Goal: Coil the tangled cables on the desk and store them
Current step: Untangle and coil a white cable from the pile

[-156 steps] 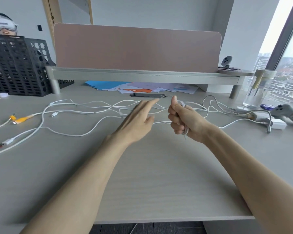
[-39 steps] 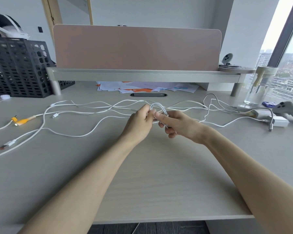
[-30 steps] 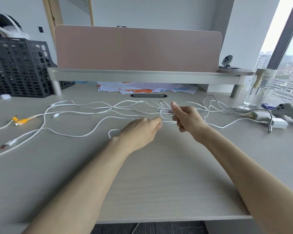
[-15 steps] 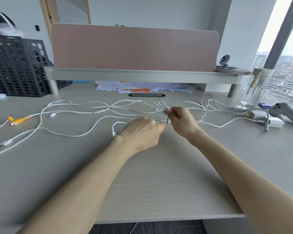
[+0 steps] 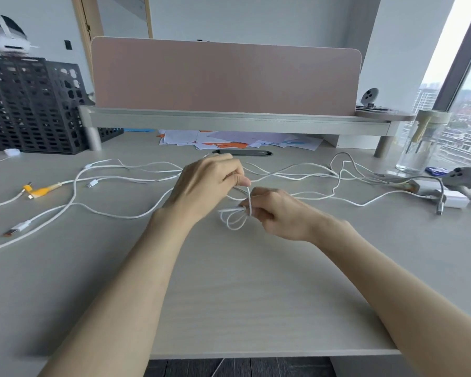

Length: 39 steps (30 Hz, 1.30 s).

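Note:
Several white cables (image 5: 125,174) lie tangled across the desk (image 5: 229,295). My right hand (image 5: 276,213) grips a small coil of white cable (image 5: 233,219), whose loops stick out to the left of my fingers. My left hand (image 5: 204,186), just above and left of it, pinches the free strand of that cable (image 5: 248,195) between thumb and forefinger. The strand runs down from my left fingertips to the coil. A yellow-tipped cable (image 5: 41,190) and a USB plug (image 5: 18,228) lie at the left.
A black mesh crate (image 5: 30,104) stands at the back left. A monitor riser (image 5: 229,122) with papers (image 5: 237,140) under it spans the back. At the right are a glass bottle (image 5: 422,142), a white charger (image 5: 453,200) and a grey controller (image 5: 468,180).
My right hand has come down and nearer with the coil, its loops now pointing left. My left hand has risen and lifted the free strand above the coil.

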Motion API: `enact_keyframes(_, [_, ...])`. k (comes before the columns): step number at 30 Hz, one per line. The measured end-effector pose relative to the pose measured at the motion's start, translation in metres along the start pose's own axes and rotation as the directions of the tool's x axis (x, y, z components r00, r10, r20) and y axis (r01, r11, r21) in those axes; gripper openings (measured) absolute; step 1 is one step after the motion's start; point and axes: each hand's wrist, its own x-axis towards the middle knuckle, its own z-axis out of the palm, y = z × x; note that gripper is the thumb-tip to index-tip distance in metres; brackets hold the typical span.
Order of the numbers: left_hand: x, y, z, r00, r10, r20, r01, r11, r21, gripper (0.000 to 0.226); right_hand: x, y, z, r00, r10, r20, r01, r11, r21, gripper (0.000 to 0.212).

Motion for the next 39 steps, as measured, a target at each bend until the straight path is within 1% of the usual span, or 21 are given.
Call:
enact_keyframes(2, [0.001,-0.010,0.002,0.992,-0.128,0.007,0.127,0.971,-0.205,0.010,0.000,-0.011,-0.006,0.997,0.041,-0.072,-0.028,0.985,0.171,0.021])
enact_keyframes(4, [0.001,-0.018,0.002,0.968,-0.249,0.025,0.238,0.884,-0.402,0.011,-0.001,-0.016,-0.016,0.981,0.158,-0.117,-0.112,0.939,0.324,0.028])
enact_keyframes(6, [-0.001,-0.019,0.004,0.953,-0.287,0.094,0.295,0.825,-0.482,0.014,-0.002,-0.016,-0.023,0.972,0.219,-0.084,-0.157,0.874,0.459,0.024])
enact_keyframes(7, [-0.003,-0.018,0.006,0.956,-0.263,0.132,0.294,0.826,-0.481,0.016,-0.003,-0.017,-0.025,0.975,0.218,-0.036,-0.170,0.845,0.507,0.022])
enact_keyframes(9, [-0.007,-0.015,0.016,0.962,-0.176,0.210,0.255,0.854,-0.453,0.025,-0.004,-0.019,-0.023,0.980,0.180,0.084,-0.194,0.788,0.585,0.025])
enact_keyframes(10, [-0.008,-0.014,0.020,0.957,-0.153,0.246,0.252,0.859,-0.445,0.027,-0.004,-0.020,-0.022,0.980,0.161,0.115,-0.197,0.753,0.628,0.028])
enact_keyframes(12, [-0.007,-0.013,0.028,0.946,-0.169,0.275,0.275,0.868,-0.414,0.026,-0.004,-0.019,-0.024,0.978,0.189,0.089,-0.196,0.682,0.704,0.033])
enact_keyframes(13, [-0.007,-0.012,0.031,0.943,-0.195,0.269,0.289,0.881,-0.376,0.025,-0.003,-0.015,-0.025,0.970,0.236,0.050,-0.198,0.660,0.724,0.035])
enact_keyframes(14, [-0.008,-0.011,0.033,0.939,-0.219,0.264,0.299,0.900,-0.317,0.024,-0.002,-0.011,-0.027,0.956,0.293,0.003,-0.206,0.665,0.718,0.036])
enact_keyframes(15, [-0.010,-0.008,0.036,0.936,-0.223,0.271,0.292,0.923,-0.252,0.023,-0.002,-0.006,-0.028,0.937,0.346,-0.048,-0.227,0.707,0.670,0.037])
enact_keyframes(17, [-0.014,0.001,0.043,0.934,-0.186,0.305,0.233,0.964,-0.127,0.021,-0.002,0.003,-0.026,0.902,0.412,-0.133,-0.310,0.829,0.465,0.036])
enact_keyframes(18, [-0.015,0.005,0.045,0.933,-0.168,0.319,0.201,0.977,-0.073,0.020,-0.002,0.007,-0.024,0.888,0.435,-0.150,-0.360,0.860,0.362,0.034])
enact_keyframes(21, [-0.014,0.013,0.045,0.943,-0.132,0.305,0.131,0.991,0.025,0.019,-0.006,0.018,-0.023,0.852,0.496,-0.166,-0.473,0.866,0.161,0.027])
enact_keyframes(23, [-0.015,0.017,0.041,0.958,-0.077,0.276,0.065,0.996,0.053,0.020,-0.007,0.021,-0.024,0.839,0.506,-0.200,-0.497,0.863,0.096,0.024])
enact_keyframes(26, [-0.016,0.024,0.036,0.965,0.031,0.261,-0.059,0.993,0.099,0.019,-0.005,0.013,-0.023,0.820,0.517,-0.243,-0.489,0.855,0.170,0.021])
enact_keyframes(29, [-0.014,0.028,0.038,0.945,0.092,0.314,-0.163,0.965,0.208,0.024,-0.002,0.008,-0.018,0.823,0.536,-0.189,-0.472,0.829,0.299,0.025])
enact_keyframes(31, [-0.013,0.028,0.037,0.928,0.094,0.361,-0.202,0.940,0.273,0.031,0.000,0.006,-0.017,0.819,0.563,-0.111,-0.459,0.759,0.462,0.029])
enact_keyframes(33, [-0.013,0.028,0.034,0.919,0.088,0.384,-0.222,0.921,0.319,0.033,0.001,0.002,-0.017,0.812,0.582,-0.035,-0.460,0.676,0.575,0.035])
enact_keyframes(34, [-0.012,0.028,0.032,0.916,0.091,0.392,-0.234,0.913,0.335,0.033,0.001,0.000,-0.018,0.816,0.578,-0.017,-0.455,0.660,0.598,0.038])
enact_keyframes(36, [-0.012,0.031,0.030,0.911,0.098,0.401,-0.254,0.898,0.358,0.033,0.001,-0.001,-0.017,0.827,0.561,-0.024,-0.438,0.672,0.597,0.041])
enact_keyframes(39, [-0.012,0.034,0.031,0.909,0.115,0.400,-0.271,0.893,0.360,0.030,0.001,0.008,-0.012,0.799,0.592,-0.109,-0.438,0.696,0.568,0.036])
